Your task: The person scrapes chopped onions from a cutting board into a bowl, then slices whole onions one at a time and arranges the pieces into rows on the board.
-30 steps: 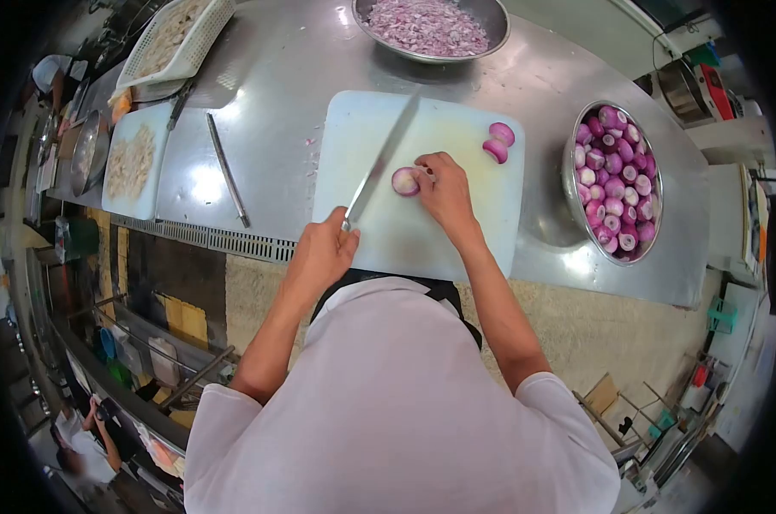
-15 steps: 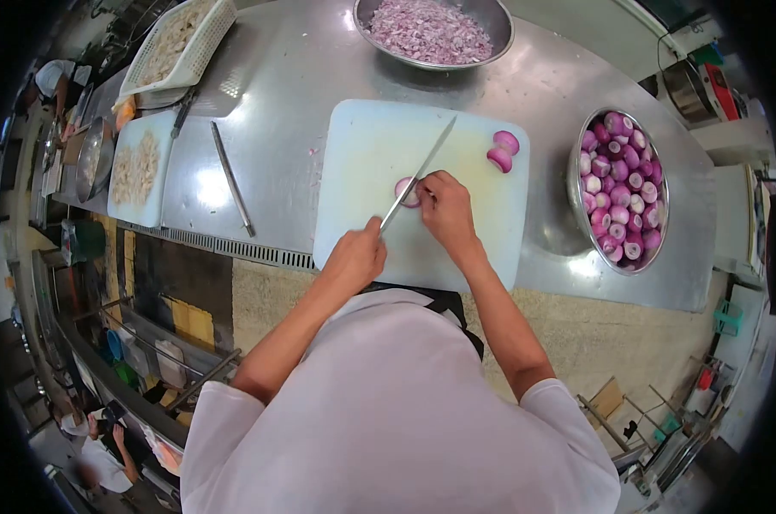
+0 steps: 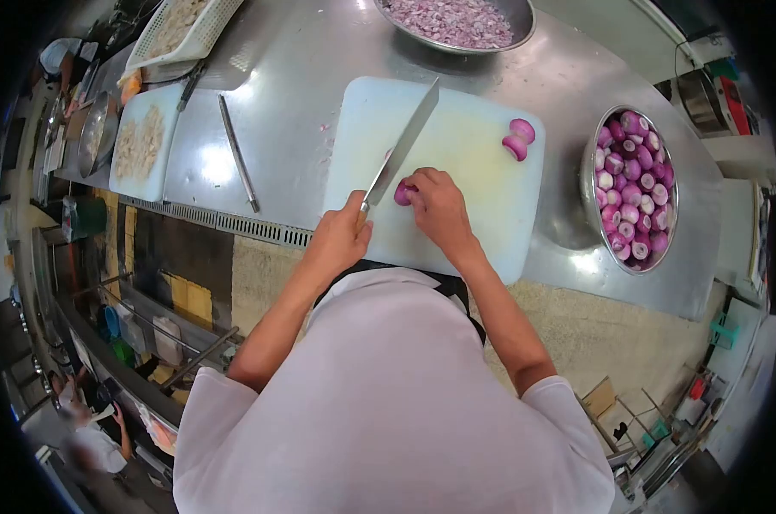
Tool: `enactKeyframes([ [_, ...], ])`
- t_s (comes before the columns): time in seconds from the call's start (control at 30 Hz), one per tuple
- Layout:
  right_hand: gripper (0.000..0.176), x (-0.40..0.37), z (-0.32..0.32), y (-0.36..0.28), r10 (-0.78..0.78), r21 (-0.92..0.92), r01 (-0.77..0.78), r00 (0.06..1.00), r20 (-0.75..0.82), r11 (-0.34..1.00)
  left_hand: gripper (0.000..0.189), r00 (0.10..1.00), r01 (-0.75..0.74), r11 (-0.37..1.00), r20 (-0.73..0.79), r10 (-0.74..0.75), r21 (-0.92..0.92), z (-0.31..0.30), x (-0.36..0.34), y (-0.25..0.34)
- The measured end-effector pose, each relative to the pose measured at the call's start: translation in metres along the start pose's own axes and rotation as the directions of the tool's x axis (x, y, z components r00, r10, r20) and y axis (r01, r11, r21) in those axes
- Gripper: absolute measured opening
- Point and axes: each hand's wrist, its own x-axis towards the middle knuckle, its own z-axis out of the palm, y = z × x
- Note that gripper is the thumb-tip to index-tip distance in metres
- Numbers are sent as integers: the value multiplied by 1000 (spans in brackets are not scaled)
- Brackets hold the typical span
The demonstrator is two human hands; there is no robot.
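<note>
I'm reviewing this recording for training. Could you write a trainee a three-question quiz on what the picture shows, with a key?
1. Which hand grips the knife?
2. True or false: two purple onion pieces lie near the far right corner of the cutting board.
3. What stands right of the board?
A) white basket
B) bowl of onions
C) metal rod

Key: 1: the left hand; 2: true; 3: B.

Steel counter (image 3: 285, 111) and bowled onions (image 3: 630, 194) show a kitchen, probably commercial.
</note>
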Motion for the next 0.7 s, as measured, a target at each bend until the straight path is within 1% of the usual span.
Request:
enactKeyframes([
  [0.07,17,-1,2,2,-60,-11,60,998,-25,998,38,999,51,997,14,-52,62,0,1,13],
  [0.1,17,0,1,1,-57,-9,57,998,-19,998,38,998,57,997,16,-58,60,-4,-1,21],
  [0.17,15,4,1,-4,-40,-68,38,999,-23,997,38,998,29,999,56,-31,33,-11,-5,32],
  [0.27,15,2,4,1,-62,-33,60,996,-57,998,35,996,30,998,81,-34,49,-7,-5,35],
  [0.3,15,1,5,2,-58,-29,57,997,-55,998,35,996,33,998,85,-38,51,4,3,29],
  [0.37,15,1,7,4,-40,-17,38,997,-69,999,36,999,-42,998,4,42,54,29,31,8],
  [0.5,16,-5,9,6,-24,18,26,993,-115,999,36,999,-54,999,6,54,0,7,28,38],
  [0.57,16,-6,12,6,-19,44,26,989,-150,999,35,998,22,999,57,-23,30,-3,7,42],
  [0.6,16,-7,14,5,-9,50,17,988,-156,999,35,998,21,999,66,-23,38,4,9,36],
  [0.67,15,-9,13,7,0,46,7,989,-145,999,36,999,-30,998,-9,31,58,27,15,21],
  [0.7,15,-9,12,7,0,46,6,989,-145,999,36,1000,-30,998,-8,30,58,28,22,25],
])
